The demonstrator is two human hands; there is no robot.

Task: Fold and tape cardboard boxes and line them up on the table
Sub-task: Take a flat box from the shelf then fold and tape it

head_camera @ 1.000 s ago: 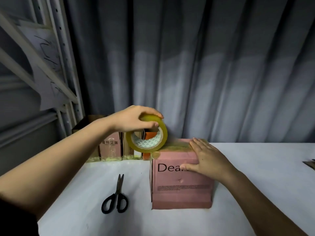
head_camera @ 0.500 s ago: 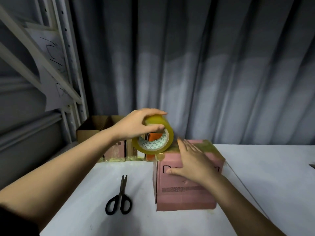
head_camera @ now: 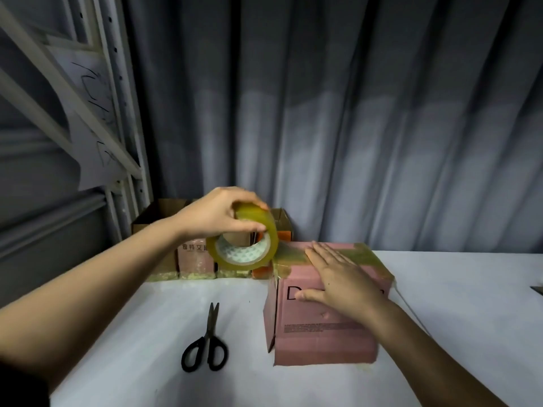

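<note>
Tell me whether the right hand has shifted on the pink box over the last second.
Yes. The right hand slid left across the pink box: a second ago the printed "Dea" showed, now only the "D" does.

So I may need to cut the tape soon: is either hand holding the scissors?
No, the scissors lie untouched on the table, left of the pink box.
</note>
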